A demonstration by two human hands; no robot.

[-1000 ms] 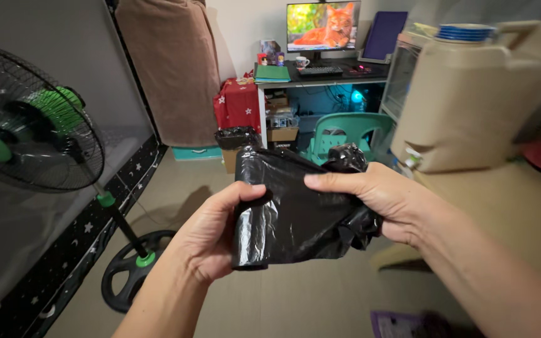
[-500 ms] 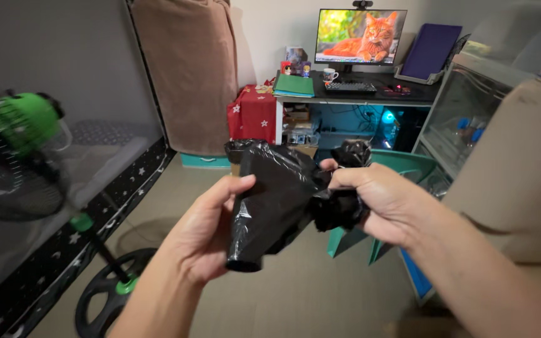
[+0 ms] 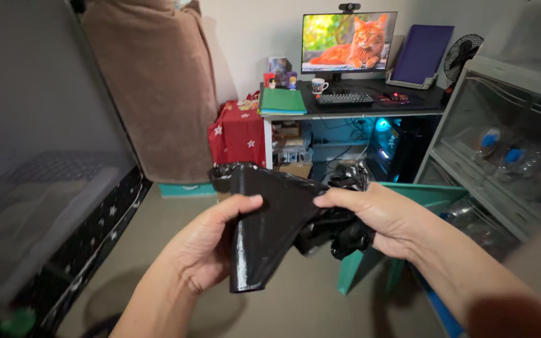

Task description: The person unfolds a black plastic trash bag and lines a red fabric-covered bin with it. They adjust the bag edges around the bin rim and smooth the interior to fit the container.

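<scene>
A crumpled black plastic bag [image 3: 267, 235] hangs in front of me, held by both hands. My left hand [image 3: 211, 241] pinches its left part, thumb on top, with a folded length hanging down below the palm. My right hand [image 3: 377, 216] grips the bunched right end, where the plastic is scrunched into a wad between fingers and palm. Both hands are close together at chest height above the floor.
Ahead stands a desk [image 3: 352, 106] with a monitor [image 3: 347, 40], keyboard and mug. A teal plastic chair [image 3: 408, 200] is right below my right hand. A glass cabinet [image 3: 508, 144] is at the right, a mattress [image 3: 39, 206] at the left, a brown cloth [image 3: 151, 87] hangs behind.
The view has turned right and forward: the standing fan and the beige jug have left the frame. My hands still hold the bag, with the right hand bunching its end tighter.
</scene>
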